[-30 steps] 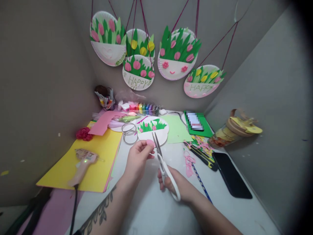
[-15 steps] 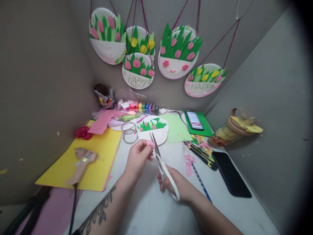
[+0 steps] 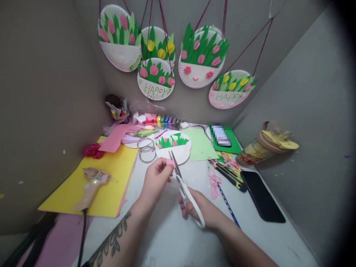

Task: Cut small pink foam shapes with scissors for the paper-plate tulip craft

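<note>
Between the thumb and fingers of my left hand (image 3: 159,173) is a small pink paper piece (image 3: 170,163). My right hand (image 3: 194,206) grips white-handled scissors (image 3: 187,194), whose blades point up and away, slightly apart, right beside the pink piece. Just beyond the blade tips lies a white paper plate craft (image 3: 174,152) with green paper leaves and small pink flowers. Metal rings (image 3: 146,150) rest to the left of it, and a light green sheet (image 3: 198,144) lies to its right.
A glue gun (image 3: 93,187) lies on yellow paper (image 3: 63,185) at left. On the right are a black phone (image 3: 263,196), cutters (image 3: 228,174), paper scraps (image 3: 213,183), a patterned straw (image 3: 228,205) and a tumbler (image 3: 253,148). Decorated plates (image 3: 201,76) hang behind.
The camera view has shifted very slightly. Both hands keep almost the same pose, with the scissor blades still beside the pink piece.
</note>
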### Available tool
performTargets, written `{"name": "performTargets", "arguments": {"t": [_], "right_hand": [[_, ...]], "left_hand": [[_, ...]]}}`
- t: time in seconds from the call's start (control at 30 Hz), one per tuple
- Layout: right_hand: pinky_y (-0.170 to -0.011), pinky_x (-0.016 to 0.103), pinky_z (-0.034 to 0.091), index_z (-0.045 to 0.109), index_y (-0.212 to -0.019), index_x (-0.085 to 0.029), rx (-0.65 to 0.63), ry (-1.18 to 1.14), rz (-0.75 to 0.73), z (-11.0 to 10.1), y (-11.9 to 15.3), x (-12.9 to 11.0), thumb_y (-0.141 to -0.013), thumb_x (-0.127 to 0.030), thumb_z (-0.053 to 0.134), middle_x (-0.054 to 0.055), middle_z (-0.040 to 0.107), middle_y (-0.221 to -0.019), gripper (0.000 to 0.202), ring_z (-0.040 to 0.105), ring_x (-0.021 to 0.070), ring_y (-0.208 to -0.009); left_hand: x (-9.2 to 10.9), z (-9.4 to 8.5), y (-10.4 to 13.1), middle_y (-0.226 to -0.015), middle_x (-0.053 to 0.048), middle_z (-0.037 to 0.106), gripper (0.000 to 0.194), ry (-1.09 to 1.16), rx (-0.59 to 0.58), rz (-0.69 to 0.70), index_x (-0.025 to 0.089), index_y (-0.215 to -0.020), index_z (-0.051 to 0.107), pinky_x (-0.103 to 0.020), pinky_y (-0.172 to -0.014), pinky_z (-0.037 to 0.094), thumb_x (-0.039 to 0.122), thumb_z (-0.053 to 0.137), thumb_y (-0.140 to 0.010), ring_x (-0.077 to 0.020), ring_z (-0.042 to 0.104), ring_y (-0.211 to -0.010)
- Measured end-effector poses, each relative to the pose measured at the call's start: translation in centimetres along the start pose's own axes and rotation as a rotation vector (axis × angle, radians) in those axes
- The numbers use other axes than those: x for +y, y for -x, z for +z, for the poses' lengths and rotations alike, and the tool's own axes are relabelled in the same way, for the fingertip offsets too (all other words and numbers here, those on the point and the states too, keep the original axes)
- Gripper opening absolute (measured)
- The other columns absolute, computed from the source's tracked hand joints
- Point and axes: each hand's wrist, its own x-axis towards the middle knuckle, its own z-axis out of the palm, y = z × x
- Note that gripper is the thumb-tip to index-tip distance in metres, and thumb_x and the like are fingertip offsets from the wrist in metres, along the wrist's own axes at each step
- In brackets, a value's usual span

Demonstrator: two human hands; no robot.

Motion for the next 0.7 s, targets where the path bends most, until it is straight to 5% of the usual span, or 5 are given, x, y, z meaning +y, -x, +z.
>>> {"name": "performTargets", "arguments": {"t": [0.7], "right_hand": [[-0.054,0.025,0.041,0.049,-0.082,-0.017,0.008,-0.023,0.066,-0.14,0.14,-0.77,-0.071,-0.052,0.066,-0.001,0.053,-0.065,0.041,0.051,0.0117,-0.055]], "left_hand": [[0.06,-0.31,-0.06,-0.059,0.004,0.051,0.012,-0.052,-0.018,0.012,0.017,-0.072,0.058,-0.018,-0.048,0.037,0.028,0.059,-0.076,-0.0079,0.044,-0.052]]}}
